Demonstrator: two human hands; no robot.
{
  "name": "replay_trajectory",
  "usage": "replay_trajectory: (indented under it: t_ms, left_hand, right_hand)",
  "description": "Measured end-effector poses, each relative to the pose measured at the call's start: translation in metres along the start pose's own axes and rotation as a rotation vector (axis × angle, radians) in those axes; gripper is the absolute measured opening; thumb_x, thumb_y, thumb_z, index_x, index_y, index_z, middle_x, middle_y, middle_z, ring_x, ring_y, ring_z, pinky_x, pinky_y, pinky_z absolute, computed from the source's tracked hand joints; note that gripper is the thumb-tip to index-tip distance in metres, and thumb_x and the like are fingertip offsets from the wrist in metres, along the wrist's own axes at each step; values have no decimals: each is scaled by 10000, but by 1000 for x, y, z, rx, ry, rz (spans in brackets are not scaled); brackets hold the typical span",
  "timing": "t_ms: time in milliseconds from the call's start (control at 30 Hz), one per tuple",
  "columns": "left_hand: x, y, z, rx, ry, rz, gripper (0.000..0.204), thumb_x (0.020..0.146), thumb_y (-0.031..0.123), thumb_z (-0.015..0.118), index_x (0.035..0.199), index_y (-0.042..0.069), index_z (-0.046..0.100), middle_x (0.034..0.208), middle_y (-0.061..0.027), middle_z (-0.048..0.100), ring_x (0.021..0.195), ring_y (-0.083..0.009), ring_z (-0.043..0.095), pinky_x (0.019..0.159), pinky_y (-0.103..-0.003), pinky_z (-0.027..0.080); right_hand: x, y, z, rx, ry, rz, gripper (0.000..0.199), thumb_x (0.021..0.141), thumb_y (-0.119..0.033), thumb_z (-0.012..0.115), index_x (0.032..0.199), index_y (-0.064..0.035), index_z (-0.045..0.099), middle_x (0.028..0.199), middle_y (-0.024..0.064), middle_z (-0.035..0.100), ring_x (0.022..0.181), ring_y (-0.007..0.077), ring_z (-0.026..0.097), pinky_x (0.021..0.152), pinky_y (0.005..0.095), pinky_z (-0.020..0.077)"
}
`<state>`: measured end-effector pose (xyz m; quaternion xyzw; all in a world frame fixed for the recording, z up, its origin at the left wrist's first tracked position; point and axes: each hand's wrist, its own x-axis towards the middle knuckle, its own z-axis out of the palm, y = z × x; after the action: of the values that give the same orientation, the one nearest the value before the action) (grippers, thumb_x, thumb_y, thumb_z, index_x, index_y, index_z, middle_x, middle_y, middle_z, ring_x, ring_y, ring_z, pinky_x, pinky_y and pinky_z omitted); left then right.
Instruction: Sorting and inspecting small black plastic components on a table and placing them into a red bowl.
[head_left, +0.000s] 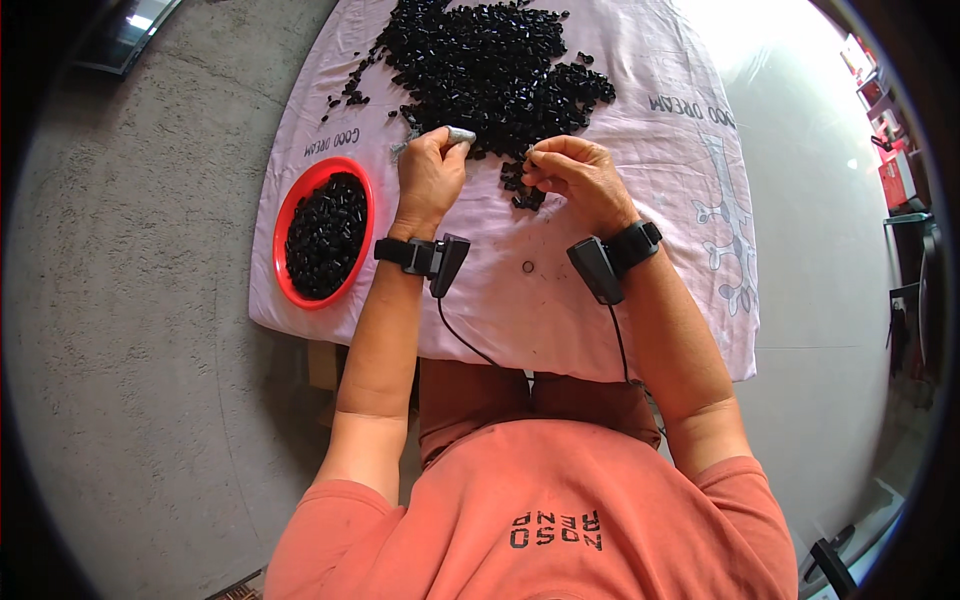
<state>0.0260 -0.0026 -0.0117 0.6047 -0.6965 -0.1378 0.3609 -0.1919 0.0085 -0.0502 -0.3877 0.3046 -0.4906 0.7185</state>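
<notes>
A big heap of small glossy black plastic pieces [480, 60] covers the far part of the cloth-covered table [480, 330]. My left hand [430, 182] is closed at the heap's near edge. A silvery-grey thing [460, 134] shows at its fingertips; I cannot tell whether it is held or wrapped on a finger. Beside a small group of black pieces [524, 190], my right hand [584, 178] is pinched, fingertips together. Whatever it holds is too small to name. To the left of my left hand stands a red oval basin [371, 215], filled with the same black pieces.
A small dark ring [528, 267] lies on the pink cloth in front of me. Black wrist devices [452, 265] with cables trail from both forearms toward my lap. Loose black pieces [352, 96] are scattered left of the heap. Grey floor [150, 300] surrounds the table.
</notes>
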Motion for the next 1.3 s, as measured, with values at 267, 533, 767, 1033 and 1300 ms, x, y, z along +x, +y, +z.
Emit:
replay_trajectory:
  t_ms: [267, 533, 767, 1033, 1300]
  left_hand:
    - [2, -15, 18, 211, -77, -6, 125, 794, 118, 696, 897, 51, 721, 862, -188, 712, 831, -368, 693, 756, -429, 550]
    - [-2, -10, 23, 271, -89, 16, 132, 784, 140, 708, 868, 38, 696, 875, -190, 701, 858, -381, 679, 767, -457, 540]
    - [-15, -3, 12, -179, -181, -126, 80, 891, 86, 654, 914, 13, 677, 845, -110, 709, 789, -207, 684, 711, -330, 537]
    - [-31, 30, 2, -647, -234, -222, 166, 964, 45, 587, 1081, 9, 698, 883, 1, 682, 769, -47, 588, 712, -207, 492]
    - [-37, 33, 2, -677, -228, -231, 198, 984, 81, 586, 1140, 31, 698, 942, 14, 678, 804, -52, 581, 758, -214, 490]
  right_hand:
    - [2, 2, -1, 19, 12, 4, 117, 924, -108, 689, 1024, -50, 706, 904, 37, 715, 808, 119, 699, 725, 235, 550]
    - [3, 4, 0, -11, 13, -11, 123, 925, -122, 688, 1021, -46, 702, 894, 51, 711, 782, 120, 688, 697, 232, 541]
    - [0, 4, 2, -139, -17, -35, 127, 939, -144, 675, 1011, -41, 695, 894, 48, 711, 773, 118, 690, 699, 229, 545]
    - [0, 4, 4, -313, -92, -48, 133, 950, -141, 661, 1005, -23, 689, 888, 34, 706, 770, 103, 688, 693, 232, 557]
    - [-1, 4, 8, -313, -60, -55, 128, 927, -116, 665, 976, -3, 698, 834, 40, 703, 724, 96, 671, 670, 237, 558]
